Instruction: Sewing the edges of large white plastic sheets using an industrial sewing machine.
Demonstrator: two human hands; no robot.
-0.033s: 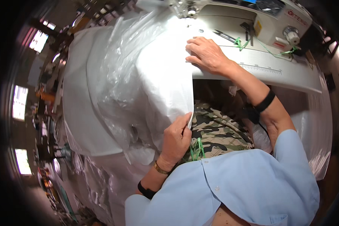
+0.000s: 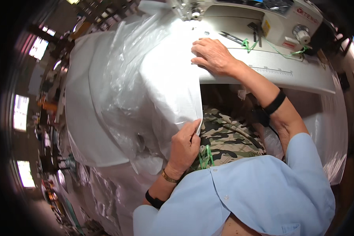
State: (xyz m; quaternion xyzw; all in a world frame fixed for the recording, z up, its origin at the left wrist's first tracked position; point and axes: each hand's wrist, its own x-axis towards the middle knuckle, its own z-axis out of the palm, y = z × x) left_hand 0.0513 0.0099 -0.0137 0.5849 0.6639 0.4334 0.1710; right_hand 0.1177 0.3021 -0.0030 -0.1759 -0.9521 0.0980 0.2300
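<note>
A white sheet of thin, smooth material [image 2: 165, 74] runs from the sewing machine [image 2: 240, 8] down toward my lap. Low on its right edge, my left hand [image 2: 185, 145] pinches the folded border between thumb and fingers. Farther up, my right hand [image 2: 214, 55] rests on the same edge, fingers spread slightly and the thumb apart. Just beyond those fingertips is the brightly lit needle area [image 2: 193, 17], where the sheet's far end lies; the glare hides its detail.
Crumpled clear plastic [image 2: 126, 74] and more white sheeting [image 2: 80, 106] spread to the left. On the machine bed lie dark thread snips [image 2: 232, 37] with green string [image 2: 246, 44] and a small black tool [image 2: 255, 31]. A printed ruler [image 2: 273, 71] runs along the bed's front.
</note>
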